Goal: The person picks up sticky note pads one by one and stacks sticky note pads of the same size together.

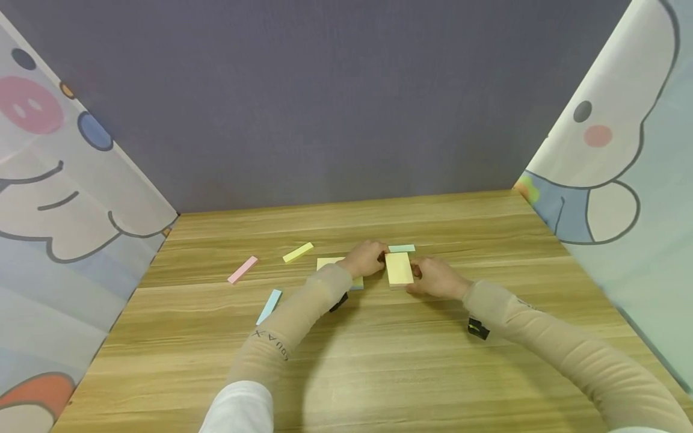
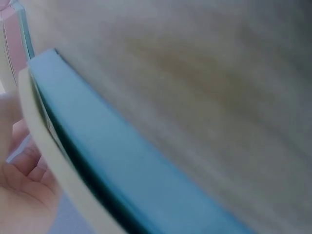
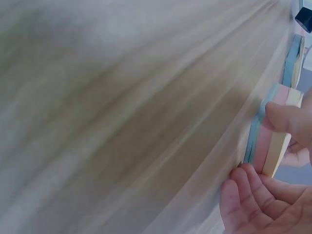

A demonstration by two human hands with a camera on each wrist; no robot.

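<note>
A small stack of sticky-note pads (image 1: 399, 269), yellow on top, lies on the table between both hands. Its side shows blue, pink and yellow layers in the right wrist view. My left hand (image 1: 365, 257) reaches over from the left, its bent fingers at the stack's far left corner. From the right, my right hand (image 1: 437, 278) holds the stack, the thumb (image 3: 280, 116) against its side and the fingers (image 3: 251, 190) at its end. Under my left wrist sits a larger yellow pad (image 1: 326, 262) on a blue pad (image 2: 97, 112), partly hidden by the forearm.
A mint strip (image 1: 402, 248) lies just behind the small stack. Further left on the wooden table (image 1: 390, 373) are a pink strip (image 1: 242, 270), a yellow strip (image 1: 298, 252) and a blue strip (image 1: 268, 308). A dark panel (image 1: 335, 108) stands along the back edge.
</note>
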